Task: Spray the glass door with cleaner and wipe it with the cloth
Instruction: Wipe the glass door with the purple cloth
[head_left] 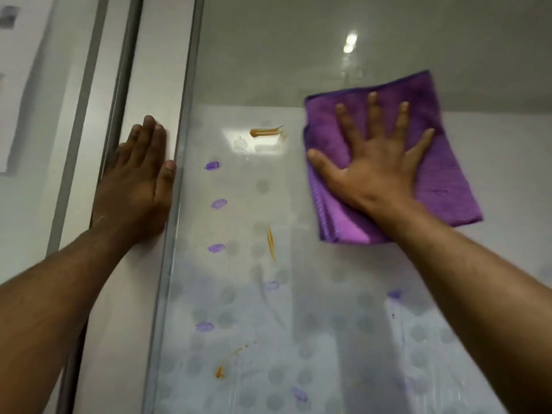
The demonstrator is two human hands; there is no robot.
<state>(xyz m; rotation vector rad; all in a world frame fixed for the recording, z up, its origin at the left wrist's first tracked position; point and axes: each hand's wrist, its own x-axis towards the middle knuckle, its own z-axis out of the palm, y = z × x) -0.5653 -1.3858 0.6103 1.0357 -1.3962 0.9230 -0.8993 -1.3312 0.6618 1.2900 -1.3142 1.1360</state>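
While the wiping goes on to the right, the left hand (140,171) lies flat on the white panel (143,85) just beside the glass door's metal edge (179,174), fingers straight and together, thumb close to the frame, holding nothing. Judgement: it is there as a brace, steadying the body and perhaps the door against the push of the wipe.

Glass door (298,309), left to middle: dirty. Purple smudges (219,203) run down in a rough column near the edge. Orange-brown smears (265,132) sit further in, one near the top, a thin streak at mid-height, another low down. Fine droplets show beside the top smear, so the spraying looks done here. No spray bottle in view.

Right side: purple cloth (442,174), folded into a thick pad, pressed flat against the glass high on the door. Right hand (376,162) lies over its middle, fingers spread wide and straight, palm down, not curled round it. Judgement: the splayed fingers spread pressure over the pad and keep it from bunching.

Cloth lies directly beneath the right hand, its edges showing on all sides. Nearest top smear is just left of the cloth's edge, not yet covered. Most marks lie left and below, still unwiped.
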